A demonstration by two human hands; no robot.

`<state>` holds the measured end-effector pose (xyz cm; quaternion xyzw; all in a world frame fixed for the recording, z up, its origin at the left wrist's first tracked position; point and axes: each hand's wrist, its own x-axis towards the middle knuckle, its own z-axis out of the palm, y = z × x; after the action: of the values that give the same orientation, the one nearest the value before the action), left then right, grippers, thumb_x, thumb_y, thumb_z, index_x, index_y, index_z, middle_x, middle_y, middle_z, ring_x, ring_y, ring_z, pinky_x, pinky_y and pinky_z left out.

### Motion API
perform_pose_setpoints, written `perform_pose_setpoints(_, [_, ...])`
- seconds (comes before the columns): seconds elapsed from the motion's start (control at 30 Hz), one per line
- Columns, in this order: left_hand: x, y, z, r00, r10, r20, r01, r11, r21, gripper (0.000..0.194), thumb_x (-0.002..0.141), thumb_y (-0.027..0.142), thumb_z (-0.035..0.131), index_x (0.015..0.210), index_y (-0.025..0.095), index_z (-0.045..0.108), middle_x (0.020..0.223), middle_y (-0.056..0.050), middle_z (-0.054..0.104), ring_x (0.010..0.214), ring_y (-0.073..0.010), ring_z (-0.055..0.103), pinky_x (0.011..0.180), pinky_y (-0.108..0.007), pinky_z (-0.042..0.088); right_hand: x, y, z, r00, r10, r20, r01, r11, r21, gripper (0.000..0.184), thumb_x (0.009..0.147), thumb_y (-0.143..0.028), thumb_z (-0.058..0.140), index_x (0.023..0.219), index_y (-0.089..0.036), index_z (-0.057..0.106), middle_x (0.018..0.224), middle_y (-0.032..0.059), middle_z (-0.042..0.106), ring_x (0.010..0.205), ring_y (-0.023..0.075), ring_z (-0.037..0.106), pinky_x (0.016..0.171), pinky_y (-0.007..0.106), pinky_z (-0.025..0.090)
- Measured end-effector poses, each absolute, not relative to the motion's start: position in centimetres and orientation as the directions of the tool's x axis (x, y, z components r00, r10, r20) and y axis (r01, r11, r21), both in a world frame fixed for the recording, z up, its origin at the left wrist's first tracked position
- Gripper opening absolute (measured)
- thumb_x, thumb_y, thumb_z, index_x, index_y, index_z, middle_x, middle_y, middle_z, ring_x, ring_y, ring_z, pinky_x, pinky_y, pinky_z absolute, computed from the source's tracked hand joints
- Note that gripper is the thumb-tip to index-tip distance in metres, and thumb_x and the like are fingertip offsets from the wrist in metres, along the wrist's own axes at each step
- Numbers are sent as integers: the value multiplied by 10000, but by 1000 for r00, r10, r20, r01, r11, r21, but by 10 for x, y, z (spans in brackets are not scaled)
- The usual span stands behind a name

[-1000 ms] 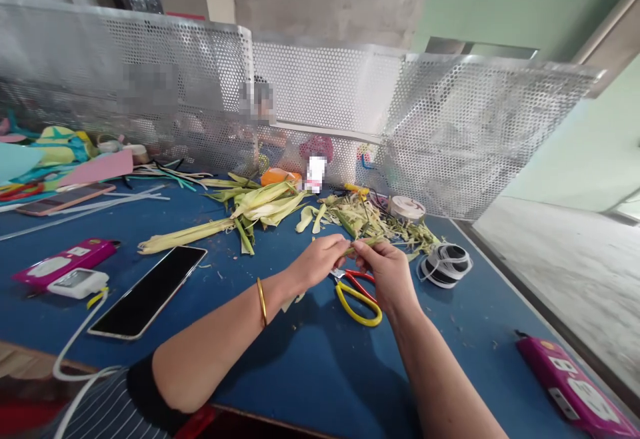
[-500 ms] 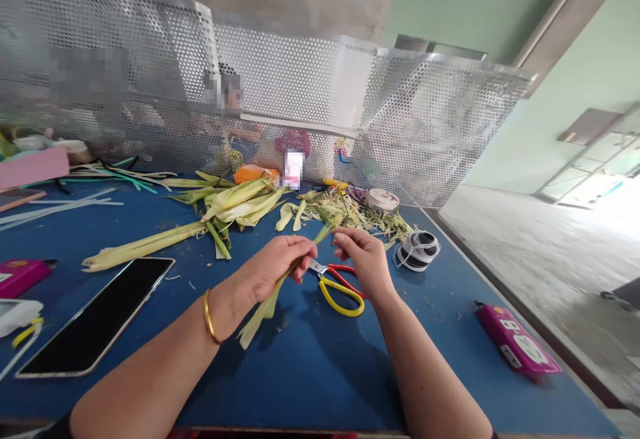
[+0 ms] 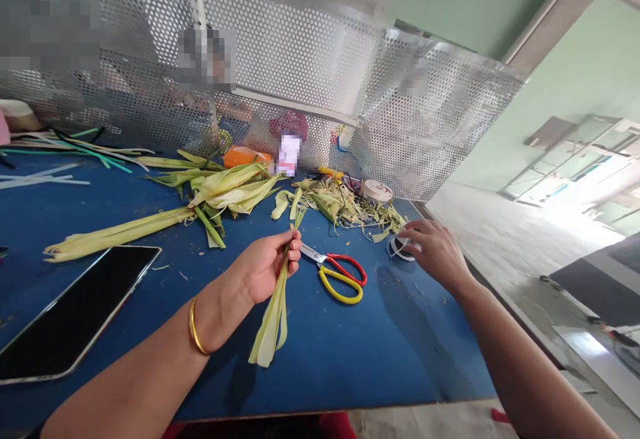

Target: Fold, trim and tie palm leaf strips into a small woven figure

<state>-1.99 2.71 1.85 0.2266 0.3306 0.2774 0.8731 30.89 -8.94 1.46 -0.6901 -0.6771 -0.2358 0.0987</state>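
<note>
My left hand (image 3: 265,267) is closed around a bundle of pale green leaf strips (image 3: 273,322), which hang down over the blue table (image 3: 350,352). My right hand (image 3: 434,250) is out to the right with fingers spread, resting on a spool of wire (image 3: 397,247) near the table's right edge. Red and yellow scissors (image 3: 338,272) lie between the two hands.
More green leaves (image 3: 165,211) and a heap of leaf trimmings (image 3: 345,207) lie further back. A black phone (image 3: 70,309) sits at the left, a tape roll (image 3: 377,191) at the back. A perforated metal screen (image 3: 310,92) borders the table, with a person behind it.
My right hand let go of the leaf strips and moved right onto the wire spool. My left hand kept the strips, now hanging down. The view has swung to the right.
</note>
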Motion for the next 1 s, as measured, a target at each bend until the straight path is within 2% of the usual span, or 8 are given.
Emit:
perform_pose_setpoints(0.1, [-20, 26, 19, 636, 623, -456, -317, 749, 581, 197, 968, 150, 450, 784, 135, 520, 580, 63, 453, 401, -30, 452, 402, -146, 411, 309, -86, -1, -191, 925, 330, 903, 34, 428, 140, 824, -128, 626, 871, -199, 737, 1186, 127, 670, 1228, 308, 516, 992, 442, 394])
perform_pose_setpoints(0.17, [-20, 26, 19, 637, 622, -456, -315, 749, 582, 202, 969, 147, 441, 782, 136, 518, 582, 62, 452, 397, -29, 447, 400, -144, 406, 310, -85, -8, -216, 924, 316, 888, 51, 457, 143, 858, -139, 603, 796, -190, 722, 1153, 121, 689, 1245, 302, 501, 1024, 439, 369])
perform_pose_setpoints(0.37, [-20, 28, 16, 648, 616, -448, -300, 747, 593, 193, 966, 151, 449, 795, 133, 535, 589, 58, 457, 405, -33, 450, 400, -149, 406, 322, -96, -18, -74, 842, 535, 980, -40, 197, 175, 918, -249, 563, 818, -216, 703, 1019, 74, 731, 1089, 251, 606, 914, 390, 440])
perform_pose_setpoints(0.6, [-19, 27, 18, 636, 619, -461, -286, 744, 604, 200, 971, 151, 440, 789, 135, 522, 587, 61, 451, 402, -30, 437, 401, -147, 403, 326, -112, -26, 20, 816, 578, 1000, -28, 6, 191, 931, -304, 534, 848, -216, 682, 965, 71, 739, 1018, 249, 652, 880, 393, 465])
perform_pose_setpoints(0.77, [-19, 27, 20, 636, 620, -460, -279, 740, 612, 199, 967, 145, 445, 783, 137, 520, 585, 62, 445, 400, -31, 439, 401, -149, 409, 320, -115, -31, 59, 762, 645, 996, -86, 10, 199, 927, -287, 528, 835, -216, 690, 969, 77, 742, 1032, 257, 636, 888, 396, 447])
perform_pose_setpoints(0.87, [-19, 27, 19, 627, 623, -469, -276, 740, 614, 202, 966, 144, 446, 778, 137, 520, 583, 62, 442, 398, -30, 435, 396, -147, 404, 317, -118, -34, 96, 711, 697, 985, -168, 36, 215, 933, -289, 518, 883, -223, 716, 988, 79, 729, 933, 248, 644, 823, 377, 444])
perform_pose_setpoints(0.93, [-18, 27, 19, 633, 622, -462, -278, 739, 614, 202, 966, 143, 446, 778, 138, 521, 587, 60, 446, 400, -30, 436, 396, -146, 402, 314, -119, -37, 88, 748, 658, 983, -173, 65, 228, 938, -293, 511, 907, -234, 729, 960, 66, 718, 823, 221, 644, 718, 330, 438])
perform_pose_setpoints(1.0, [-18, 26, 18, 638, 621, -456, -280, 738, 614, 202, 965, 142, 446, 778, 138, 523, 591, 58, 451, 403, -31, 439, 399, -148, 405, 310, -118, -40, 31, 853, 520, 980, -129, 153, 232, 939, -254, 500, 929, -244, 731, 944, 54, 703, 722, 189, 625, 618, 294, 401])
